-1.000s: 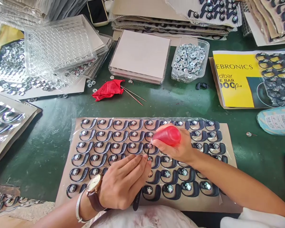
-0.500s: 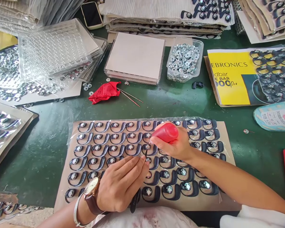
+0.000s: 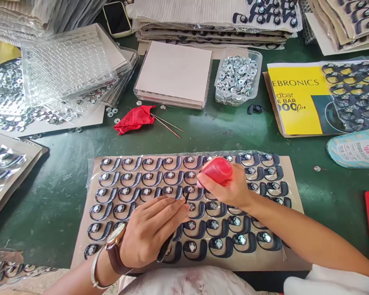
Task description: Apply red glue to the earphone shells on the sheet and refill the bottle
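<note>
Six rows of black hooks (image 3: 203, 248) carrying shiny round pieces lie on a cardboard sheet (image 3: 82, 241). Possible faults, from left to right: the left hand (image 3: 155, 229), with a watch (image 3: 116, 234) at its wrist, lies low over the nearer rows and could nudge hooks out of line if it sinks; the tweezers (image 3: 165, 248) could skid off the round piece (image 3: 189, 189), fifth from the left in the third row from the far edge, if pressed at too steep a slant; the red bottle (image 3: 219, 169), if squeezed too hard, could let out an excess and smear the neighbouring hooks.

Fingers, in the same order: those of the left hand lie close together, nearly straight, pinching the tweezers, whose dark tip reaches that round piece. Whether the prongs stand apart cannot be told. Those of the right hand (image 3: 235, 186) wrap the red bottle, thumb along its nearer side, the others largely hidden. The bottle's pale tip slants down just beside the same piece; contact cannot be confirmed.
</note>
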`<state>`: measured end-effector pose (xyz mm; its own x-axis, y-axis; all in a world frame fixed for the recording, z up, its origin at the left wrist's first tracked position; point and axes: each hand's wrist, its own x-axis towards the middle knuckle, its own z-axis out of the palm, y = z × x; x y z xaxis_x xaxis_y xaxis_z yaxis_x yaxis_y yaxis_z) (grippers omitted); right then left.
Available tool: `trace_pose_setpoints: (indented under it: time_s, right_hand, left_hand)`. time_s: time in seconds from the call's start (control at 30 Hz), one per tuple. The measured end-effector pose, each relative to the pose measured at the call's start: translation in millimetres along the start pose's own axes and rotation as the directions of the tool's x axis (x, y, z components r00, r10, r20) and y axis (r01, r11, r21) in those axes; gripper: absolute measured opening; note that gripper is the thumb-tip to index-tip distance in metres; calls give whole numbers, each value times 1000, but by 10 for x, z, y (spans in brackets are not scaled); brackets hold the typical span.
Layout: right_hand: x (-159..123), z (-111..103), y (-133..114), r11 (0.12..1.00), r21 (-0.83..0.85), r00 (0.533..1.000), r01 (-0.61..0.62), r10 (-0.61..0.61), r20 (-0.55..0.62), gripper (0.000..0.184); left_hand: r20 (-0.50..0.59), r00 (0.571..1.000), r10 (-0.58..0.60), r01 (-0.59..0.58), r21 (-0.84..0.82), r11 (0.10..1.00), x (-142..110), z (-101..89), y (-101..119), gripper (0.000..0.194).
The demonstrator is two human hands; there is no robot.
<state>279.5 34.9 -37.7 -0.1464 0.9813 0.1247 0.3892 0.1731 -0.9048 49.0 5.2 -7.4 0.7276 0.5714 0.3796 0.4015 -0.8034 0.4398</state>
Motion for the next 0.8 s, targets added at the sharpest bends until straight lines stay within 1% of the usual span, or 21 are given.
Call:
trace_pose_setpoints:
  time_s: [0.1, 0.3, 0.37, 0.5, 0.57, 0.63, 0.7, 0.8]
  right_hand:
    - [-11, 8, 7, 1000, 1, 1000, 7, -7, -15, 31]
    - [-16, 13, 4, 1000, 14, 1000, 5, -5, 24, 28]
    - [-22, 21, 11, 999, 26, 999, 31, -31, 24, 27]
    - [-43, 47, 51, 992, 35, 992, 123, -124, 31, 28]
    - [-54, 56, 67, 991, 38, 991, 131, -132, 29, 26]
    - [-58, 49, 58, 992, 53, 993, 111, -113, 41, 26]
    - [-47, 15, 11, 995, 86, 995, 53, -61, 84, 27]
    - [4, -106, -109, 971, 206, 983, -118, 85, 163, 27]
  left_hand:
    - [10, 999, -36, 36, -34, 999, -11, -7, -29, 27]
    - [9, 996, -89, 90, -121, 989, -11, -13, -67, 31]
    - [-1, 992, -125, 123, -163, 979, -2, -11, -80, 33]
    - [-40, 979, -201, 186, -246, 951, 20, -5, -102, 29]
    - [-44, 975, -218, 199, -260, 945, 25, -5, -107, 28]
    - [-38, 974, -223, 206, -259, 944, 25, -7, -109, 28]
    - [-35, 975, -221, 205, -257, 944, 21, -10, -110, 30]
    - [-33, 981, -192, 179, -240, 954, 15, -12, -118, 31]
